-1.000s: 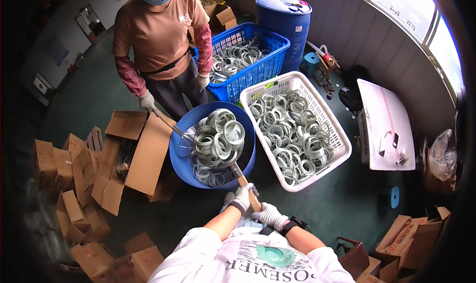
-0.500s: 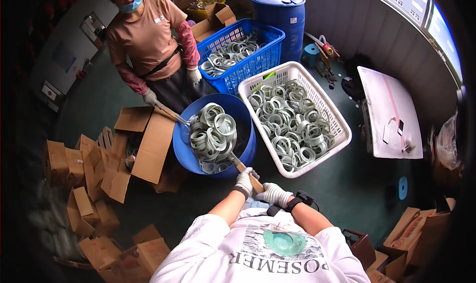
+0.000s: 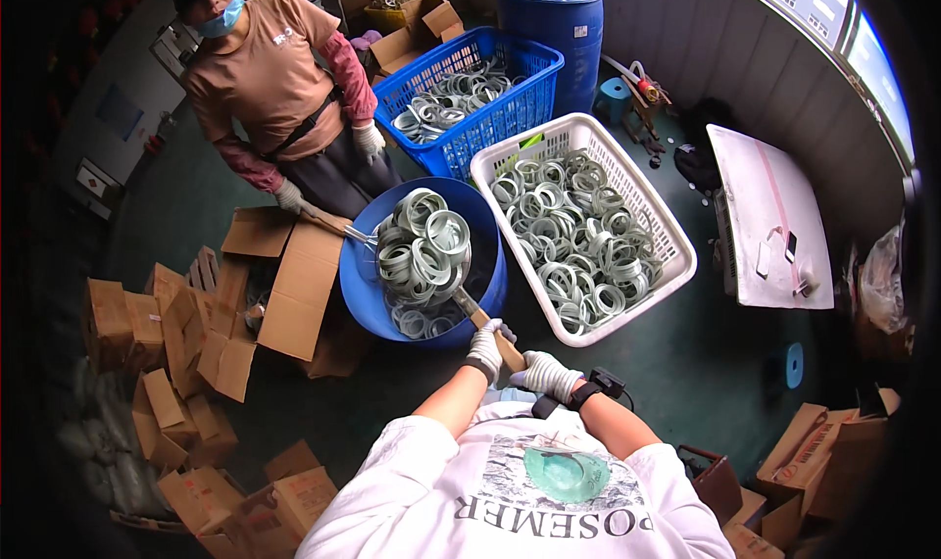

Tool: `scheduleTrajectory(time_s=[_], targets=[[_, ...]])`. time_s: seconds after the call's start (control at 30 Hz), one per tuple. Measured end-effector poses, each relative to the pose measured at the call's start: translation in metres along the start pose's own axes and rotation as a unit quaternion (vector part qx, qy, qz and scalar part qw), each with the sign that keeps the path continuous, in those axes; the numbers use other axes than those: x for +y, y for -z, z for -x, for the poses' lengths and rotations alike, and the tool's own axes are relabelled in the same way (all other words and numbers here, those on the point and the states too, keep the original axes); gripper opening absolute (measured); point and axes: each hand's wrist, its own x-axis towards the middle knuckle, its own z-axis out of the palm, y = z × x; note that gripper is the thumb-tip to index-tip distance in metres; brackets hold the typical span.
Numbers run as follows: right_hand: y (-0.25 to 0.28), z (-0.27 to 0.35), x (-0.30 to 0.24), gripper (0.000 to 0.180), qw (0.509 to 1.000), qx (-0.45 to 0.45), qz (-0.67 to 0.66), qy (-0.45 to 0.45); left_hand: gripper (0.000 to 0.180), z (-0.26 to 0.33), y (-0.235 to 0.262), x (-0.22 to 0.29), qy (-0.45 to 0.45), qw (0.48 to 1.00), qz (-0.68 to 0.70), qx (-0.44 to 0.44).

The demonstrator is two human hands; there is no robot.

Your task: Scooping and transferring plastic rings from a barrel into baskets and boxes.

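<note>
Dark green workshop floor (image 3: 686, 363), scattered cartons (image 3: 167, 324)

Both forearms come from the lower edge and reach forward, bare from the elbow to the wrist. The left hand (image 3: 485, 346) and the right hand (image 3: 545, 373) wear white gloves, close together, with fingers curled closed. The right wrist carries a dark band.

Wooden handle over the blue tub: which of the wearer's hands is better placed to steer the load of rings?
Left, probably. The left hand grips the wooden handle nearer the blue tub and rings; the right hand holds its near end.
</note>
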Motion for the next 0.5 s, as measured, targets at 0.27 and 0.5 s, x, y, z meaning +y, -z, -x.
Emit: scheduleTrajectory(time_s=[0.27, 0.5], targets=[[0.0031, 0.0008, -0.0037, 0.049, 1.0, 0.008, 0.015, 0.016, 0.017, 0.0052, -0.001, 0.0053, -0.006, 1.0, -0.015, -0.022], [0.0038, -0.0045, -0.0023, 0.051, 1.0, -0.008, 0.03, 0.005, 0.018, -0.0008, 0.0019, 0.0032, 0.007, 1.0, 0.005, -0.025]])
